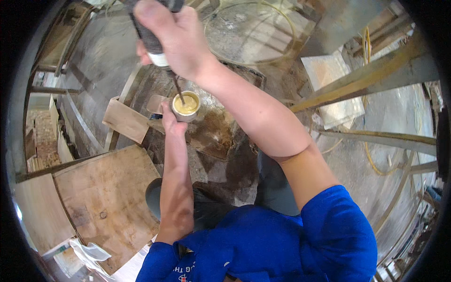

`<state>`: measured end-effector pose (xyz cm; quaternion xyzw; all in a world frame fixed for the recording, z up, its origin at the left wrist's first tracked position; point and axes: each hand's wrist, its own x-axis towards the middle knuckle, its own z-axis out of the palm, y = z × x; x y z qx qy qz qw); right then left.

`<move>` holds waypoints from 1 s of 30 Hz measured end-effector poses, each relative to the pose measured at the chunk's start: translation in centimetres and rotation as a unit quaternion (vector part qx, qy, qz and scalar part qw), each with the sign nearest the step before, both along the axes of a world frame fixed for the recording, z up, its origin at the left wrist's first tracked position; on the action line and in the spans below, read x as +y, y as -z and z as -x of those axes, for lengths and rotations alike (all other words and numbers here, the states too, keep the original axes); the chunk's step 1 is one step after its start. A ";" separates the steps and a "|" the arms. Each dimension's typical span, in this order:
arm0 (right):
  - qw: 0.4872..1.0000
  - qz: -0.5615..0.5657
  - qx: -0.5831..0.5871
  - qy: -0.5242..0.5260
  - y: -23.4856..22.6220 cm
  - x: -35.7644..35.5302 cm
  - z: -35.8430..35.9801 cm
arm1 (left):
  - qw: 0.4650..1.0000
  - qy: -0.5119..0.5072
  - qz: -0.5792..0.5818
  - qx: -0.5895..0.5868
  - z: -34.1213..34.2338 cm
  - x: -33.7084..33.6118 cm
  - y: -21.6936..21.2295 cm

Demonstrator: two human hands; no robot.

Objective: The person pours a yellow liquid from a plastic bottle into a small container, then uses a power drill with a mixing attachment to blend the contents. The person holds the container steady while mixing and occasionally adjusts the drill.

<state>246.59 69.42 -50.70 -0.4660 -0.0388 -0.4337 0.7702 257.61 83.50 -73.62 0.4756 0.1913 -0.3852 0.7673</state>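
Workshop floor, stained, wood panels [105, 197] at left | left hand [168, 120] closed around cup [186, 107], steadying it on floor | cup centre, holds thick yellow paste; judged light, rigid, tippy, best gripped by its side wall | right hand [171, 37] clenched on dark tool [152, 40], its rod [178, 89] dipped in paste.

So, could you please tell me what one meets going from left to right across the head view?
Large plywood board → small wooden block → left hand → tin of yellow paste → pale slab → yellow hose.
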 end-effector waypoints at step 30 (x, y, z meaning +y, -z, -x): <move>0.999 -0.009 -0.044 0.024 -0.4 0.2 0.6 | 0.995 0.023 -0.020 -0.091 -0.9 0.9 -2.9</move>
